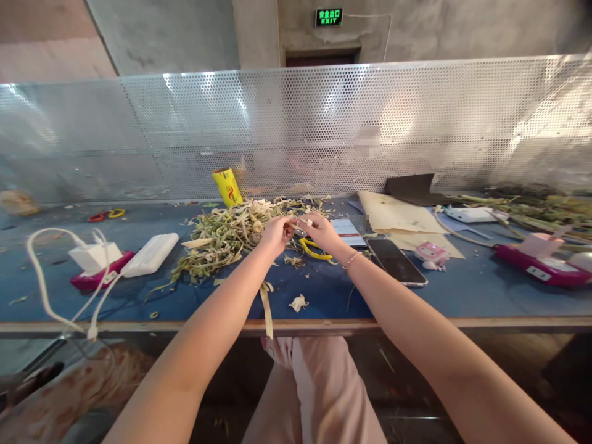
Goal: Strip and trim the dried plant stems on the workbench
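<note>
My left hand (pixel 277 234) and my right hand (pixel 318 228) meet above the blue table, fingers pinched round a small pale piece (pixel 300 224) too small to name. Left of and behind them spreads a heap of dried green and cream plant strips (pixel 217 237). Yellow-handled scissors (pixel 314 250) lie just below my right hand, their blades partly hidden. A crumpled pale scrap (pixel 298 303) rests nearer the table's front edge, and a long flat strip (pixel 266 308) hangs over that edge beside my left forearm.
Left are a white power bank (pixel 151 254), a magenta power strip (pixel 99 277) and cables. A yellow tube (pixel 227 187) stands behind the heap. Right are a dark phone (pixel 396 262), pink case (pixel 431 254), papers (pixel 398 213) and another power strip (pixel 541 265). A perforated metal screen (pixel 296 135) runs behind.
</note>
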Action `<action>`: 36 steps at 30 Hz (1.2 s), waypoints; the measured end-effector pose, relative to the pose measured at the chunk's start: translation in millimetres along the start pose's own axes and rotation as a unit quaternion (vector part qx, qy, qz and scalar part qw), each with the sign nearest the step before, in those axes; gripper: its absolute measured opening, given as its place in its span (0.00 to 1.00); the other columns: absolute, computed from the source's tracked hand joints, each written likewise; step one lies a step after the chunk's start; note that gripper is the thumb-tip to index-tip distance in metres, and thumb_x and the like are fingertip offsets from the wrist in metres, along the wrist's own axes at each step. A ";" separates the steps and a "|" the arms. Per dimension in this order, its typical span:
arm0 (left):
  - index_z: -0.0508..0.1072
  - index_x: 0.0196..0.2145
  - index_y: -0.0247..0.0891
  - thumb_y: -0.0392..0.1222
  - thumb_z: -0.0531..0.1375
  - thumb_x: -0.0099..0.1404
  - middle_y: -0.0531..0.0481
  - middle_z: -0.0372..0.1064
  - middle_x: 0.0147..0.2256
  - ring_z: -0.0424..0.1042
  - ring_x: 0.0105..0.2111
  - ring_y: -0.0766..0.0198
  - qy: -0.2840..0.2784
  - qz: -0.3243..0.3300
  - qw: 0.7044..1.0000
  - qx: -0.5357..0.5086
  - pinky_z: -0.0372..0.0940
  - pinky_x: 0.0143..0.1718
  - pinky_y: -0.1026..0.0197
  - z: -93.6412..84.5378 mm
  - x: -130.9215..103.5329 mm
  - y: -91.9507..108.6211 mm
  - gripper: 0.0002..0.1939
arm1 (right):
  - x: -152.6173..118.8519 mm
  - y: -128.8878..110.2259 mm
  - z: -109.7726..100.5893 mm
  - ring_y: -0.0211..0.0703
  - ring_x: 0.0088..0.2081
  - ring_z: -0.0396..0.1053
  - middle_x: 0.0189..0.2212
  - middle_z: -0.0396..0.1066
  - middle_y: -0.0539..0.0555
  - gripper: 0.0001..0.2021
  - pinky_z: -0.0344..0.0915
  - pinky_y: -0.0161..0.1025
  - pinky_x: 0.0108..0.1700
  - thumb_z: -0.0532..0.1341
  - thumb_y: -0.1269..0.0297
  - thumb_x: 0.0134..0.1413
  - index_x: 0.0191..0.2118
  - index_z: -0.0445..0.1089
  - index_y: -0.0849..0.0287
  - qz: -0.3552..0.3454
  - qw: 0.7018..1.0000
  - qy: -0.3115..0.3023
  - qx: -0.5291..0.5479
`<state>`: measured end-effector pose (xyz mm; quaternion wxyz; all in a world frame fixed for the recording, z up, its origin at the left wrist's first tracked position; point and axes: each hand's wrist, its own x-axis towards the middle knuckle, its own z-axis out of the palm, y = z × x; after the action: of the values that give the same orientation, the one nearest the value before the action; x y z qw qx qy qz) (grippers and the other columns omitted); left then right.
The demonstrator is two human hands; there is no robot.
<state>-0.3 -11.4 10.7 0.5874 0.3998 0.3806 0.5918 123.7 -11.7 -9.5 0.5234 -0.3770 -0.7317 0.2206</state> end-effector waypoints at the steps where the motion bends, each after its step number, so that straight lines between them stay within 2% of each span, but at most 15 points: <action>1: 0.60 0.16 0.34 0.29 0.53 0.51 0.56 0.54 0.12 0.53 0.13 0.76 -0.003 0.001 1.000 0.001 0.49 0.15 0.70 -0.1 -0.1 0.0 0.09 | 0.2 0.8 0.3 0.40 0.35 0.61 0.29 0.63 0.53 0.11 0.59 0.39 0.42 0.55 0.62 0.49 0.31 0.74 0.58 -0.001 1.000 0.000 0.005; 7: 0.60 0.17 0.33 0.32 0.55 0.53 0.56 0.56 0.15 0.52 0.13 0.77 -0.029 0.023 0.999 0.025 0.46 0.15 0.72 -1.3 -1.0 -1.2 0.09 | 0.2 2.6 2.2 0.40 0.35 0.63 0.30 0.66 0.53 0.12 0.59 0.39 0.41 0.58 0.57 0.45 0.29 0.72 0.60 0.015 0.999 0.015 0.038; 11: 0.59 0.20 0.35 0.34 0.52 0.58 0.59 0.49 0.13 0.45 0.11 0.78 0.006 0.039 0.996 0.077 0.39 0.13 0.71 -1.3 -1.3 -1.4 0.10 | 0.4 0.1 3.8 0.40 0.35 0.63 0.29 0.68 0.53 0.12 0.58 0.39 0.41 0.56 0.57 0.45 0.27 0.71 0.60 0.007 0.998 0.022 0.059; 14: 0.59 0.22 0.36 0.38 0.52 0.60 0.61 0.43 0.13 0.43 0.10 0.77 0.028 0.063 0.991 0.115 0.37 0.14 0.70 -2.1 0.4 -2.9 0.09 | 0.8 -3.0 4.0 0.37 0.31 0.61 0.25 0.65 0.50 0.12 0.58 0.36 0.36 0.55 0.58 0.46 0.27 0.70 0.60 0.018 0.996 0.019 0.084; 17: 0.59 0.24 0.37 0.43 0.53 0.61 0.61 0.43 0.14 0.45 0.11 0.76 0.021 0.101 0.986 0.130 0.40 0.15 0.69 -3.9 3.6 -6.0 0.10 | 0.5 -6.3 3.5 0.33 0.25 0.57 0.20 0.60 0.48 0.13 0.55 0.33 0.29 0.55 0.56 0.46 0.27 0.69 0.60 0.046 0.992 0.036 0.116; 20: 0.59 0.25 0.38 0.47 0.55 0.59 0.59 0.48 0.17 0.50 0.14 0.74 0.020 0.158 0.975 0.152 0.46 0.17 0.69 -6.5 7.8 -9.9 0.11 | -0.4 -8.7 2.9 0.31 0.20 0.51 0.16 0.54 0.45 0.14 0.50 0.31 0.23 0.56 0.53 0.45 0.28 0.68 0.60 0.082 0.982 0.056 0.161; 23: 0.60 0.25 0.39 0.48 0.55 0.59 0.56 0.53 0.19 0.56 0.19 0.71 0.027 0.211 0.961 0.175 0.51 0.21 0.67 -9.3 12.4 -13.6 0.11 | -0.7 -7.8 3.2 0.29 0.17 0.46 0.14 0.49 0.43 0.16 0.44 0.31 0.19 0.56 0.51 0.43 0.28 0.68 0.61 0.111 0.972 0.060 0.197; 26: 0.61 0.26 0.39 0.49 0.53 0.59 0.55 0.55 0.20 0.58 0.21 0.69 0.035 0.234 0.955 0.180 0.53 0.22 0.67 -11.8 16.7 -16.9 0.12 | 0.4 -3.5 4.0 0.28 0.16 0.43 0.14 0.48 0.42 0.17 0.41 0.31 0.18 0.57 0.50 0.43 0.29 0.68 0.61 0.113 0.969 0.059 0.211; 30: 0.60 0.28 0.39 0.49 0.53 0.60 0.56 0.51 0.18 0.54 0.17 0.71 0.060 0.223 0.960 0.159 0.50 0.20 0.66 -12.9 21.4 -19.6 0.11 | 1.6 0.0 4.1 0.28 0.16 0.43 0.15 0.50 0.43 0.18 0.41 0.31 0.18 0.56 0.49 0.45 0.29 0.69 0.60 0.090 0.975 0.067 0.192; 36: 0.55 0.27 0.40 0.43 0.49 0.63 0.60 0.46 0.16 0.46 0.12 0.74 0.088 0.140 0.981 0.099 0.43 0.16 0.67 -6.5 18.7 -15.7 0.09 | -1.2 -8.6 1.8 0.29 0.17 0.46 0.16 0.51 0.44 0.18 0.43 0.31 0.19 0.54 0.48 0.47 0.30 0.69 0.60 0.069 0.982 0.067 0.162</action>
<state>0.1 7.8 -5.7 0.4200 0.4518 0.4278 0.6607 119.4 -17.7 -4.7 0.6090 -0.3502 -0.6219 0.3462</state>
